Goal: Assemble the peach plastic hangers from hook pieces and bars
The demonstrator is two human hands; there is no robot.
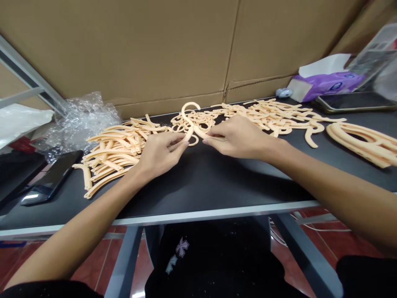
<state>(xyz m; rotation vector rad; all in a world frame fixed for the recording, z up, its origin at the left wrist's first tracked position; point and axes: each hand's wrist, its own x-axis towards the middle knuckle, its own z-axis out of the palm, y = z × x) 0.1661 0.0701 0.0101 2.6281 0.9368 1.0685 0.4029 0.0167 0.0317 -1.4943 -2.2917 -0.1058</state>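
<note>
Above the black tabletop, my left hand [164,152] pinches the left arm of a cream plastic hanger piece [187,115] with a curved hook on top. The piece's short right arm is gripped between the thumb and fingers of my right hand [234,136]. The hook points up and away from me. Just behind it lies a pile of small cream hooks [206,119]. Left of my left hand is a heap of cream curved strips [116,151]. Beyond my right hand spreads a pile of cream hook-and-arm pieces [279,116].
Stacked cream hangers [361,142] lie at the right. A tablet or phone [356,101] and a purple tissue pack [331,85] are at the back right. Clear crumpled plastic [89,120] and a dark phone [51,178] are at the left. Cardboard [149,49] stands behind.
</note>
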